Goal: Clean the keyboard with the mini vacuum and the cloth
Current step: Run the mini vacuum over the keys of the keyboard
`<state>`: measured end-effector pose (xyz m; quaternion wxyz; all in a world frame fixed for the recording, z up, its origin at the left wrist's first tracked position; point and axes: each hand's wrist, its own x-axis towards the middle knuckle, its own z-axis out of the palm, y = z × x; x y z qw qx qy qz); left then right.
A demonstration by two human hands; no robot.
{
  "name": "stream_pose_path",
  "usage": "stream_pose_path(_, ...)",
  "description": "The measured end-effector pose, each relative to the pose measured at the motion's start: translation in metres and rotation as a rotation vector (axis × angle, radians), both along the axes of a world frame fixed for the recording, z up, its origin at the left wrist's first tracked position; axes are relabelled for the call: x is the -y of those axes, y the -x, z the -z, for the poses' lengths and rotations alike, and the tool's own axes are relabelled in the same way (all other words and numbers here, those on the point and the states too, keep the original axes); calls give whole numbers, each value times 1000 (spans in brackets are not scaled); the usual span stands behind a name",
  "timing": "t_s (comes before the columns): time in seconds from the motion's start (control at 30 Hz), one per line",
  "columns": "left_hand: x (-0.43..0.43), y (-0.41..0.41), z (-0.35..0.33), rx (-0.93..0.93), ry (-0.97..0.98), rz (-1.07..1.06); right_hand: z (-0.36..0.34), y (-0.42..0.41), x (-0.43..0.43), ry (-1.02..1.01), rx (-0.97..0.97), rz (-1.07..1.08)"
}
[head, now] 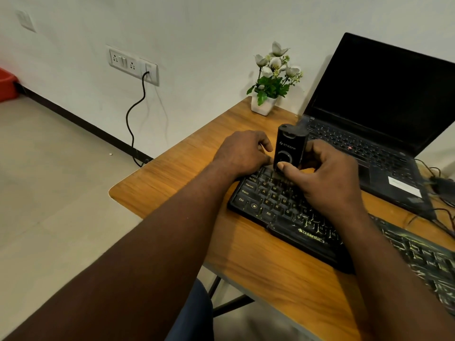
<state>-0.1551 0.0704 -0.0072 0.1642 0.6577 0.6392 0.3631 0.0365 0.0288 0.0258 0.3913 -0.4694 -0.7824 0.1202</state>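
A black keyboard (275,207) with yellow letters lies slantwise on the wooden table (172,173). A black mini vacuum (290,143) stands upright on the keyboard's far left corner. My right hand (327,178) grips it low down, thumb pressing just under its round button. My left hand (242,151) rests at the keyboard's far left edge beside the vacuum, fingers curled; whether it holds anything I cannot tell. No cloth is visible.
An open black laptop (379,114) with a dark screen stands behind the keyboard, with cables (440,190) to its right. A white pot of artificial flowers (268,87) sits at the table's far corner. A black cord (134,119) hangs from a wall socket down to the floor.
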Motion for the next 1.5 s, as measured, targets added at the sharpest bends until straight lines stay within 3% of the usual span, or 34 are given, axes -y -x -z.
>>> stream_pose_path(0.27,-3,0,1,-149,-25,-25,1,4,5,108,-58,-136)
stream_pose_path(0.4,-3,1,1,-51,-18,-6,2,-3,2,147,-126,-104)
stream_pose_path(0.57,-3,1,2,54,24,9,-10,-26,-2,104,31,-30)
stream_pose_path(0.8,-3,1,1,-65,-12,-16,-3,-4,9,106,-23,-128)
stream_pose_path(1.0,-4,1,3,24,24,7,-6,-26,-4,-11,119,125)
stream_pose_path(1.13,-3,0,2,10,12,-2,-4,-16,2,64,-39,38)
stream_pose_path(1.23,0,-1,-1,-54,-6,-21,-1,3,4,46,-7,-35)
stream_pose_path(1.4,-2,0,1,14,29,-19,2,-12,-12,-26,95,159)
stream_pose_path(1.5,-2,0,0,23,26,-19,1,-17,-10,-1,10,143)
